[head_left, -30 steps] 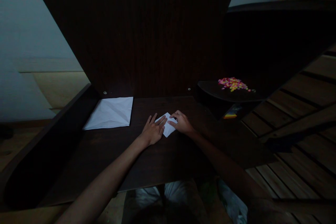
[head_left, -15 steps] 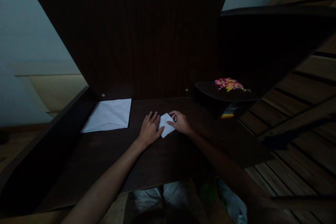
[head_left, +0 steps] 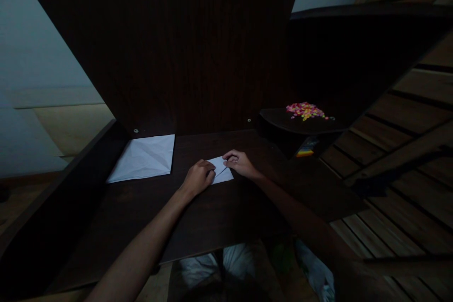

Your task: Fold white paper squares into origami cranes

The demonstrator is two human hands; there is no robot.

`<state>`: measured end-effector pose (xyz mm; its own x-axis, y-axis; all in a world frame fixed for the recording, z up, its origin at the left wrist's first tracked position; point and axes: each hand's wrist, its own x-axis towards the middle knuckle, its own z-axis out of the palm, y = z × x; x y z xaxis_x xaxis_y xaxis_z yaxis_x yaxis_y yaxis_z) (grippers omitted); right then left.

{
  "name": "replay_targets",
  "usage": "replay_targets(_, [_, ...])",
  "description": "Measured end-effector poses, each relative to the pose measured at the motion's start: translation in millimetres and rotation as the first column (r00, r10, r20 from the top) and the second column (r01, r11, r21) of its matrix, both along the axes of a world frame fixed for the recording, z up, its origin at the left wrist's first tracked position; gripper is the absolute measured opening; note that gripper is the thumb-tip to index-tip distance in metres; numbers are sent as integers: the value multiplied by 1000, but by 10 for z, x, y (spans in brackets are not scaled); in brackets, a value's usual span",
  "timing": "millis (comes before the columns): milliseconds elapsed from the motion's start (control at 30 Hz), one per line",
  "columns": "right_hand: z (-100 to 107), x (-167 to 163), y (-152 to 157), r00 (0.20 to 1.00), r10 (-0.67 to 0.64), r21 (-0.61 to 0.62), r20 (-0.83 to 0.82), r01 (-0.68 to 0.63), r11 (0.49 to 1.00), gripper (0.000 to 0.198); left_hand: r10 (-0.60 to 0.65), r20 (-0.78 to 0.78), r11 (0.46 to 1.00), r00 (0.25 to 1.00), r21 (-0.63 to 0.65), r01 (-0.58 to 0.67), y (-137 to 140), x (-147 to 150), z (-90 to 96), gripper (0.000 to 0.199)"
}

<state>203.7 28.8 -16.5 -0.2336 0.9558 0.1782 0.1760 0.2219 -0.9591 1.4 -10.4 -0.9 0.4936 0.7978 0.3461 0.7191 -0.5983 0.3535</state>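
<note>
"What's in front of the person there?"

"A small piece of folded paper (head_left: 222, 177), white, lying on the dark desk (head_left: 212, 226), roughly midway along it. Both hands are at it."

"Which hand is doing what?"

"The right hand (head_left: 241, 164) has its thumb and forefinger closed on the far right corner, pinching it. The left hand (head_left: 198, 177) sits over the other end, its fingers bent down and its thumb turned in toward the paper. Whether those fingers grip the edge or merely press it, I can't tell from where I stand; the knuckles hide it."

"Is the paper lying flat?"

"Close to flat, I'd say. A dark slanting line runs across it between the two hands. I can't make out whether that's a crease or the edge of a flap."

"And that other white thing, over on the left?"

"A bigger paper sheet (head_left: 143, 156), lying on the desk near the back panel (head_left: 198, 56), well apart from the hands. It has faint crease lines, and another edge shows along its near side, so it may be doubled or more than one layer."

"I see some colour on the right."

"That's a heap of little pieces (head_left: 306, 111), pink, yellow and red, on the curved corner shelf (head_left: 279, 119). Under the shelf there's something with a yellow edge (head_left: 305, 153), too dim to name."
</note>
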Motion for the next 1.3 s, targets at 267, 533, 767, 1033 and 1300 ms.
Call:
replay_targets(267, [58,-2,-73,977,183,117,-106,-171,978,22,-17,-45,999,999,39,19,-68,14,47,29])
replay_targets(533, [161,40,-119,999,-31,339,-41,43,940,37,125,330,982,936,-174,-70,7,-16,108,28])
replay_targets(767, [185,5,-121,963,28,134,-268,9,991,57,416,722,788,553,-590,177,83,-20,52,35])
replay_targets(1033, [123,-71,-93,941,0,-111,-339,-40,993,37,611,723,499,321,-667,554,21,55,168,51])
replay_targets(1300, [137,-45,-89,949,-28,-164,-314,-25,986,48,548,710,583,442,-704,406,26,-3,87,42])
